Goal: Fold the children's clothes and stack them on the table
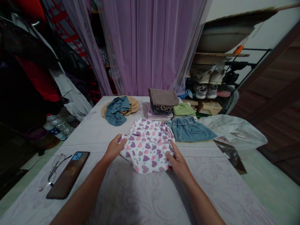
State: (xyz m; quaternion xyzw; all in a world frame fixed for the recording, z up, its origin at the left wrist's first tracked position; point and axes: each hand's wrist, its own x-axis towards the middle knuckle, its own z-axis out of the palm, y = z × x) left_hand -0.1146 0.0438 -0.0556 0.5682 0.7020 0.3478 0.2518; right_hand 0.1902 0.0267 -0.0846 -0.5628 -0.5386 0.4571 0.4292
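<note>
A small white garment printed with purple and pink hearts is spread between my two hands over the table; its exact kind is hard to make out. My left hand pinches its left edge between thumb and fingers. On the other side, my right hand grips the right edge, thumb on top and some fingers hidden beneath. Just behind the garment stands a pile of folded clothes, brown cloth uppermost. Blue denim shorts or a skirt lie flat to the right, with folded green cloth behind.
Crumpled tan and blue-green cloths lie at the table's back left. A phone and eyeglasses rest at the front left. A clear plastic bag bulges beside the right edge. Purple curtains hang behind; shoes sit on a rack.
</note>
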